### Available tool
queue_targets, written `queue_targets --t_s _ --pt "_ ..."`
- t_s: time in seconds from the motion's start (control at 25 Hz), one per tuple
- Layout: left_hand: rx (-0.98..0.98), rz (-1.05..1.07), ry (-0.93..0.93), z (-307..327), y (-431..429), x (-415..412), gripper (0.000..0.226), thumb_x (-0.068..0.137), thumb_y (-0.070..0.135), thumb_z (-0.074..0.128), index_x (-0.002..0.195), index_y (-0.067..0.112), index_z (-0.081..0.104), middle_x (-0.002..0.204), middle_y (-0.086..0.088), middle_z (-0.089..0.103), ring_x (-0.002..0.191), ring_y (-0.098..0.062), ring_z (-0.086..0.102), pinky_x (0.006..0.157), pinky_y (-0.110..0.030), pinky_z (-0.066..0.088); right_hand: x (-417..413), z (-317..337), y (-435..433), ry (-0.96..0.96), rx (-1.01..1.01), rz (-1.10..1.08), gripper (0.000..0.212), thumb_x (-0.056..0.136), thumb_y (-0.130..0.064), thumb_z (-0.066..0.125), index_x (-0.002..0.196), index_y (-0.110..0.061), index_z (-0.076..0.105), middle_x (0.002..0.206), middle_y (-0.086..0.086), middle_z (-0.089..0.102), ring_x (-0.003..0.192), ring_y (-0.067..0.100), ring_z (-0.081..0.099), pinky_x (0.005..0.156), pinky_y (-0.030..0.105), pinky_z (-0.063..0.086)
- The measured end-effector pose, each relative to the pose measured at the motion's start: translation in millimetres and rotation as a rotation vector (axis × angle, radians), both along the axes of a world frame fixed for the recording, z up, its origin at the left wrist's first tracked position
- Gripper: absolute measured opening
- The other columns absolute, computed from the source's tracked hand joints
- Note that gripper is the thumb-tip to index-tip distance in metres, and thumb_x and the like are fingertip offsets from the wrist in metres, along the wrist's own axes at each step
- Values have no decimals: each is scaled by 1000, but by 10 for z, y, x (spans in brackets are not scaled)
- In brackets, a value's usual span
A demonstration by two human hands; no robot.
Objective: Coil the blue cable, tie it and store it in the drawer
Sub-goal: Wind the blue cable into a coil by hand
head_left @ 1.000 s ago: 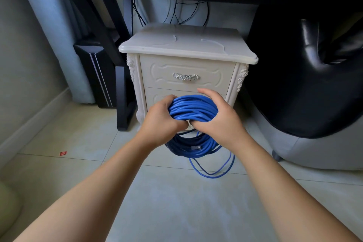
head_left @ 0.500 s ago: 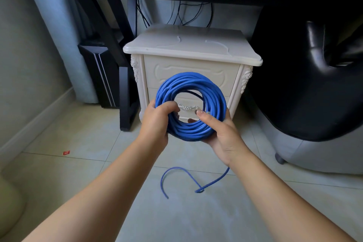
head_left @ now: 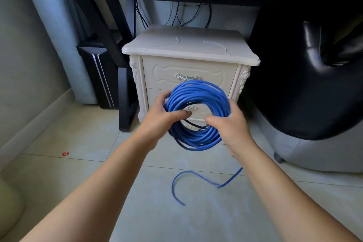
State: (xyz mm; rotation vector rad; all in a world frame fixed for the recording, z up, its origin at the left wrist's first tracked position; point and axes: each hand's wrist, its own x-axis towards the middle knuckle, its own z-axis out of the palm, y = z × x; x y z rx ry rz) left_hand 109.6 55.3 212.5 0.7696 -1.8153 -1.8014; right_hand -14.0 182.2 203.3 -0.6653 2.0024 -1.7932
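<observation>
Cable [head_left: 198,92] is hanging upright as a coil before the shut drawers [head_left: 216,76], left hand [head_left: 163,122] and right hand [head_left: 229,125] each gripping a side; just tipped up, it is trailing a loose tail [head_left: 188,173] on the floor [head_left: 78,163], still needing tying.

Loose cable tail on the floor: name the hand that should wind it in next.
Right, probably. The tail trails out from beneath the right hand, while the left hand grips the coil on its left side and can steady it.
</observation>
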Motion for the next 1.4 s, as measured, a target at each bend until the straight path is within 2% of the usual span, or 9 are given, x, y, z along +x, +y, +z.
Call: queue_targets --t_s 0.16,0.36,0.6,0.84,1.0,1.12,1.2,1.32,1.4 --pt "-740 -194 -198 19 -20 68 92 65 22 82 143 36 36 130 7 47 119 -7 47 102 -22 38 55 111 71 445 316 167 41 63 -17 71 100 -24 53 88 -6 65 80 20 61 70 35 50" --pt "-769 -145 -273 17 131 29 48 69 14 70 111 28 52 92 11 65 81 -9 62 65 -20 50 169 138 86 632 405 272 46 68 -17 70 110 -29 55 97 -13 59 89 16 57 73 30 45" --pt "-543 -32 -159 50 134 12 29 68 3 71 84 19 53 66 9 59 55 -4 52 54 -17 44 100 176 89 430 225 292 65 69 -19 78 123 -43 51 109 -22 61 99 4 62 84 21 49" --pt "-218 118 -40 82 67 -6 29 70 -5 70 94 7 60 73 -4 57 62 -17 51 61 -28 42 -33 73 135 -59 -84 390 59 71 -22 81 125 -27 59 112 -5 72 107 14 67 96 35 51" --pt "38 261 84 54 31 -11 26 59 7 67 82 13 59 66 -4 55 64 -21 50 63 -33 39 17 -37 83 -287 -267 371 64 70 -20 78 129 -27 56 104 -6 70 104 19 66 93 39 51" --pt "261 287 206 46 91 -44 19 67 3 60 85 10 57 62 -9 52 61 -24 48 61 -35 40 141 -116 -6 -335 -312 292 72 64 -18 82 129 -24 52 102 -1 67 93 18 68 78 37 56" --pt "352 246 260 60 150 -66 17 77 -2 55 90 9 56 59 -7 51 58 -21 50 60 -33 42 205 -184 -61 -341 -300 204 76 58 -21 84 126 -22 50 102 6 67 95 23 69 84 46 58" --pt "347 151 216 9 200 -87 24 79 1 59 102 8 55 66 -7 57 66 -22 54 67 -38 46 171 -234 -68 -356 -260 93 60 61 -15 77 116 -19 53 98 14 63 96 35 68 90 54 52" --pt "305 82 115 -29 201 -68 32 80 7 65 111 5 55 78 -9 62 76 -23 60 75 -42 52 95 -219 -50 -371 -248 37 50 58 -9 71 104 -19 55 89 12 58 85 33 62 79 49 53"
